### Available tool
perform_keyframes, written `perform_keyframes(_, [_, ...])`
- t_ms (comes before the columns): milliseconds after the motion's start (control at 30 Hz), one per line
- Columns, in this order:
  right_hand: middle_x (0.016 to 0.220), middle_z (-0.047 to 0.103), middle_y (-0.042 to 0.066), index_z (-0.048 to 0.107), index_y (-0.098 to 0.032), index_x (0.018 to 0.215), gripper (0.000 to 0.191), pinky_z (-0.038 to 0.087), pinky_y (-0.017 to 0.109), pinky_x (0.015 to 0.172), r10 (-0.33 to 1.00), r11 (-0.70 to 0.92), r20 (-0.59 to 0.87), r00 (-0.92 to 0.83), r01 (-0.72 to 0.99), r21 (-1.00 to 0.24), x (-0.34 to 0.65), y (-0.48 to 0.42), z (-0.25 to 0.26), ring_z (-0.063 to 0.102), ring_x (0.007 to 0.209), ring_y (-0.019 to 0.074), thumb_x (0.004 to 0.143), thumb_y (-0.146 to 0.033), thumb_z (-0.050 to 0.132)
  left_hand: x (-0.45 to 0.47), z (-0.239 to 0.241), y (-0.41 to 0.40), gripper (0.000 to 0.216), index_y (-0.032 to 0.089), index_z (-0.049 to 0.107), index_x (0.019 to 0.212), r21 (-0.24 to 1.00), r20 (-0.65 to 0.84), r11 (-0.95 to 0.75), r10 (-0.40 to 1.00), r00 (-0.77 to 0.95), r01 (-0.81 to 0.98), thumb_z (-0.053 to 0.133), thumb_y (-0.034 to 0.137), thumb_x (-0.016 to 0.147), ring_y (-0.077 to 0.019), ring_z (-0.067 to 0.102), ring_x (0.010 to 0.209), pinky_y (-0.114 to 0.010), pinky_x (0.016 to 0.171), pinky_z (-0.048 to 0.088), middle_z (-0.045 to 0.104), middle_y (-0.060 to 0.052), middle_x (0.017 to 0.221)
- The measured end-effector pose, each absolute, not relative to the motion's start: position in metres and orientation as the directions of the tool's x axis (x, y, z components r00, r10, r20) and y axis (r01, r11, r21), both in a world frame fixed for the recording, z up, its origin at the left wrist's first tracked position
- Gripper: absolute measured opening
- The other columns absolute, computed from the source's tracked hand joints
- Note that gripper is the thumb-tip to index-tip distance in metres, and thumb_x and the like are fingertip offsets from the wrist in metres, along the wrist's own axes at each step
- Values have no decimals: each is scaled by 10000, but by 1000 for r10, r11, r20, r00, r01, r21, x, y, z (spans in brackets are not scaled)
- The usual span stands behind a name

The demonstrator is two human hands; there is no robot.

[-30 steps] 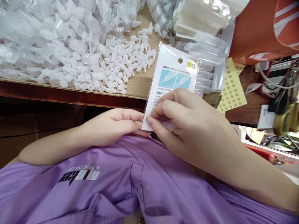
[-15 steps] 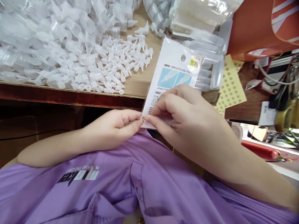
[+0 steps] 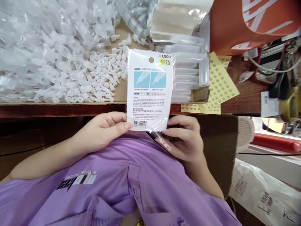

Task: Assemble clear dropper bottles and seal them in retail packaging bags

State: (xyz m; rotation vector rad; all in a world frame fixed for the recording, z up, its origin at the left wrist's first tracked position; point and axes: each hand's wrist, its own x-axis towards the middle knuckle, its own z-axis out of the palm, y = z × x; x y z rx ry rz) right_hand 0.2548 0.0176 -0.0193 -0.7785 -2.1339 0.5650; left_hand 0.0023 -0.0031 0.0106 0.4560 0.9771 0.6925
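Upright before me is a clear plastic packet (image 3: 150, 108) with a white printed backing card in it. The card has a hanging hole, blue pictures of nozzle tips and a price mark of 1,000. My left hand (image 3: 105, 130) pinches its lower left corner, thumb in front and fingers behind. At the lower right corner is my right hand (image 3: 185, 138), its fingers closed round the edge and the loose clear flap (image 3: 164, 141) of the packet. Whatever lies behind the card is hidden.
A shallow cardboard box (image 3: 121, 97) holds many small white nozzle tips (image 3: 101, 77), clear bottle parts (image 3: 47, 37) and white tubes (image 3: 185, 70). A stack of clear bags (image 3: 178, 18) lies at its back. Yellow sticker sheets (image 3: 219, 84) and an orange box (image 3: 225, 28) are to the right.
The packet has turned from a slant to face me squarely. My right hand has moved from the card's front at the bottom to its lower right edge. My left hand keeps its hold.
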Motion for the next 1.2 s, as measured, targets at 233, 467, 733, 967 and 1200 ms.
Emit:
perform_keyframes(233, [956,625,28,647,-229,969,209,580,254,739,756,613,486,-439,215,-760,245,15,-35,657,867,133,810,-101,697,9,11,-2,183,231,782,996,651,-627,728,674,391,-212,775,218,813,-76,749,837,-102,809,552,810,10,911])
perform_keyframes(467, [884,690,4,680,-254,925,167,561,270,742,929,260,219,-298,104,-960,244,4,-38,668,814,134,853,-106,652,1,1,1,75,205,810,847,728,-617,685,676,404,-35,755,248,820,-165,761,885,-238,872,591,809,-27,906])
perform_keyframes(733, [810,676,0,661,-210,829,137,549,213,688,960,185,147,-237,149,-971,238,1,-32,658,759,101,795,-91,719,-1,1,0,181,237,806,986,756,-612,653,683,399,42,719,330,857,-206,715,1077,-283,1024,516,773,-39,1106])
perform_keyframes(967, [715,653,-8,617,-190,715,160,517,203,626,976,175,149,-157,167,-970,234,0,-31,630,675,85,842,-100,655,3,1,-3,262,266,786,1059,790,-606,597,729,320,137,707,413,857,-212,686,1139,-272,1051,493,757,-12,1154])
perform_keyframes(1200, [687,629,-3,588,-189,665,209,499,235,610,998,-12,-17,-64,81,-997,228,-1,-30,585,642,94,869,-195,632,0,-6,-8,320,206,813,954,814,-574,563,743,344,142,623,459,907,-255,710,1067,-341,1034,520,775,-45,1110])
